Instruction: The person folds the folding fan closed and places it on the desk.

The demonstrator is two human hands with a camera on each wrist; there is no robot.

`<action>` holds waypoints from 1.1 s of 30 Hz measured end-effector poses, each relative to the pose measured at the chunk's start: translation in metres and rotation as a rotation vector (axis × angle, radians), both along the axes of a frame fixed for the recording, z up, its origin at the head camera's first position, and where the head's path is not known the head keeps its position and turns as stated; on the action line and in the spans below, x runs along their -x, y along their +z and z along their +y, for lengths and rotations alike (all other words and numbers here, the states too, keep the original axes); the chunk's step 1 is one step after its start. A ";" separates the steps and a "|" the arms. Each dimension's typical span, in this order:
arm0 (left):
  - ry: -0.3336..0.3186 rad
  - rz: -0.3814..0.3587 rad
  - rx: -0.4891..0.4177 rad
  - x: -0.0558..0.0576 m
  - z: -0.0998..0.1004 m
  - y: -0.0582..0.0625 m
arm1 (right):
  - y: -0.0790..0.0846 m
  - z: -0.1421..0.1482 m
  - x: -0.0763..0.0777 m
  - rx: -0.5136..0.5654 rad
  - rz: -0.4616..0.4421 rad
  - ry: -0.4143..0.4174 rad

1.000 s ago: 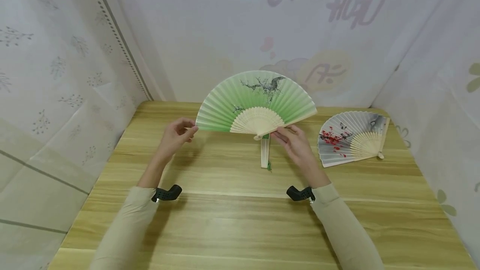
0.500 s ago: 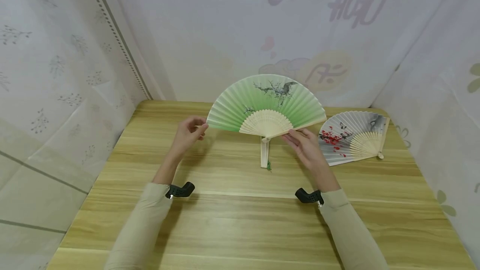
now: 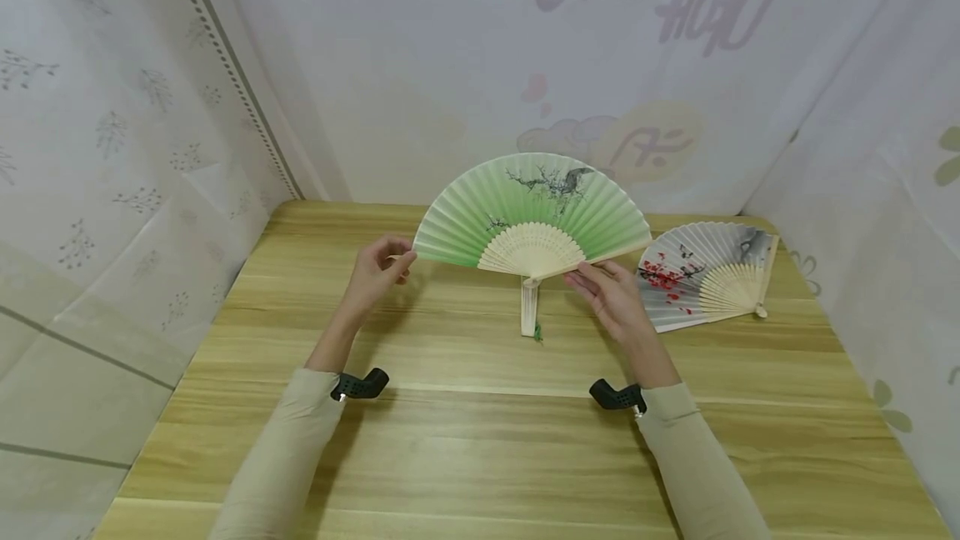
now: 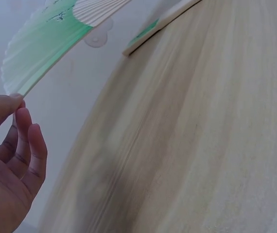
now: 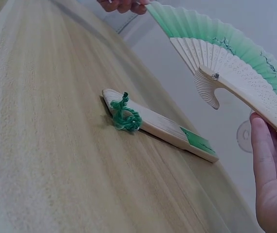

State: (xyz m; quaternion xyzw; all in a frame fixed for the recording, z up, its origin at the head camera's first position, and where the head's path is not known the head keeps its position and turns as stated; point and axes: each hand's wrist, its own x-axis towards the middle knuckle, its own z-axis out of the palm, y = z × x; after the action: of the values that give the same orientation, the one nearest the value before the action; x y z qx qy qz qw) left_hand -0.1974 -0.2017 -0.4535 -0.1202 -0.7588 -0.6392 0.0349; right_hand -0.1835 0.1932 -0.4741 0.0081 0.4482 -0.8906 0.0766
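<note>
A green folding fan (image 3: 532,190), spread wide with a dark branch print and pale ribs, is held up off the table between both hands. The left hand (image 3: 378,269) pinches its left outer corner between thumb and fingertip, seen closely in the left wrist view. At the opposite side the right hand (image 3: 615,298) grips the right guard stick between thumb and fingers. Below the spread fan lies a closed folding fan (image 5: 153,119) with a green cord loop (image 5: 126,116) at its pivot end; in the head view the spread fan hides its far part.
To the right a grey folding fan (image 3: 671,273) with red blossoms lies spread on the wooden table (image 3: 465,457), its left edge partly behind the right hand and green fan. Printed cloth (image 3: 450,65) hangs behind the table and at both sides.
Both hands have moved right with the spread green fan, then stayed nearly still, with the fan dipping slightly. The closed fan and the grey fan have not moved.
</note>
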 end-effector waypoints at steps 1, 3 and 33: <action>-0.002 0.001 -0.002 -0.002 0.001 0.002 | 0.000 0.000 0.000 0.002 0.004 0.002; -0.007 -0.003 -0.008 -0.004 0.003 0.005 | -0.001 0.000 0.000 -0.009 0.009 -0.003; 0.025 -0.056 -0.015 -0.004 0.010 0.018 | -0.009 -0.002 0.004 -0.198 0.062 -0.012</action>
State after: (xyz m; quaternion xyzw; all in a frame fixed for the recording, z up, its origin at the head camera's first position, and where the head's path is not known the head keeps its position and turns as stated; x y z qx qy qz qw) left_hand -0.1935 -0.1914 -0.4352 -0.0926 -0.7561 -0.6475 0.0228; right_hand -0.1873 0.1912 -0.4830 -0.0092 0.5360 -0.8423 0.0560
